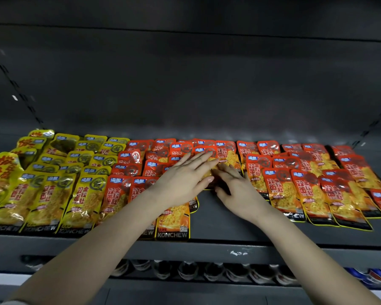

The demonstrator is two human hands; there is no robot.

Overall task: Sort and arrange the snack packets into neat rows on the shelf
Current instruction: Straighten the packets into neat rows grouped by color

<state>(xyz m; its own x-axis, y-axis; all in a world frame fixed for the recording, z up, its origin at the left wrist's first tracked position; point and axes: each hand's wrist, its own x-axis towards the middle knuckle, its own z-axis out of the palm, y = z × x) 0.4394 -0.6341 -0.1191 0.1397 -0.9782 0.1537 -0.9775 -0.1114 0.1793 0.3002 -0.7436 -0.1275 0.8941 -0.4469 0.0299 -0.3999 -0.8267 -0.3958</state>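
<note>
Yellow snack packets (46,194) lie in overlapping rows on the left of the dark shelf (218,219). Red-orange packets (295,190) fill the middle and right. My left hand (185,179) lies flat, fingers spread, on the red packets in the middle. My right hand (235,188) rests beside it, its fingers on a red packet (229,159) whose lower part the hands hide. Whether either hand grips a packet does not show.
A bare strip of shelf lies in front of my right hand. The shelf's front lip (207,249) runs across below. Dark bottles or cans (185,271) stand on the lower level. The back wall (185,84) is dark and bare.
</note>
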